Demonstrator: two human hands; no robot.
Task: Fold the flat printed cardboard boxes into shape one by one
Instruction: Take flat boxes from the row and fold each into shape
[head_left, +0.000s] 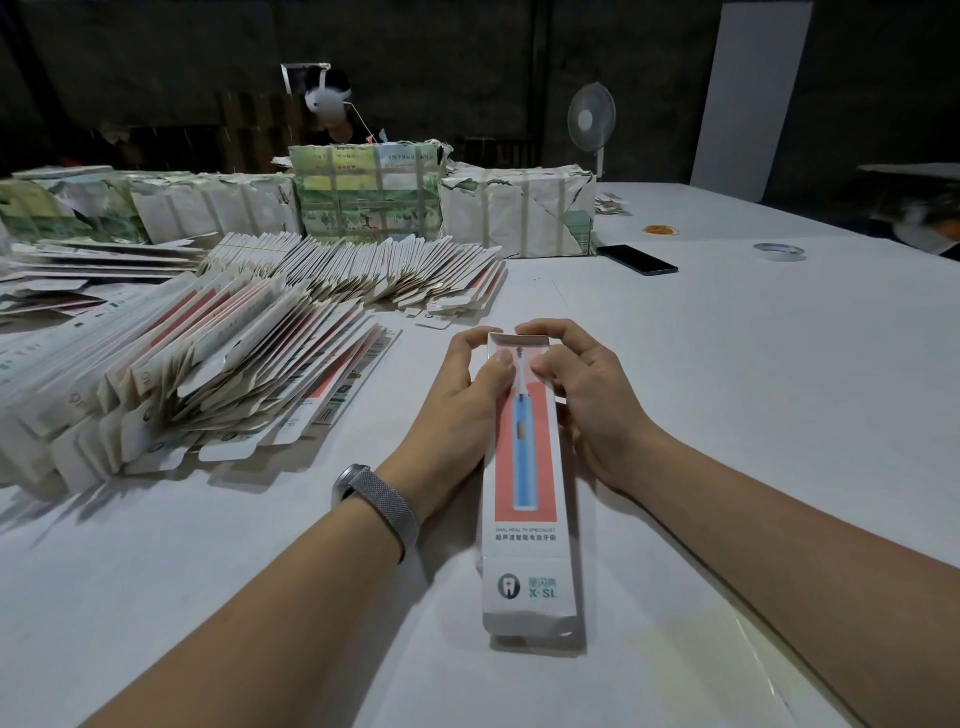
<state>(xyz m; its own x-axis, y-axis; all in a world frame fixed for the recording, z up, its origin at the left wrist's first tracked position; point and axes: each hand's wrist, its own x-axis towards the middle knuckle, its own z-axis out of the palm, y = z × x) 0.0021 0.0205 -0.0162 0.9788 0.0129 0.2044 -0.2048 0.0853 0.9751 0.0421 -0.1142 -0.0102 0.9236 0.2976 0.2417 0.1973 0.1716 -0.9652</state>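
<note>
Nearest us, the toothbrush box (527, 483) lies lengthwise on the white bench (753, 395), near its front edge. Our left hand (457, 400) and right hand (587, 395) grasp its far end, thumbs pressing on top. Flat boxes (208, 364) are heaped toward the bench's left edge.

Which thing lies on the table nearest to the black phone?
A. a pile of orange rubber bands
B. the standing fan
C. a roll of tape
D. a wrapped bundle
D: the black phone lies right beside the wrapped bundle, while the roll of tape and the rubber bands lie farther off.
</note>
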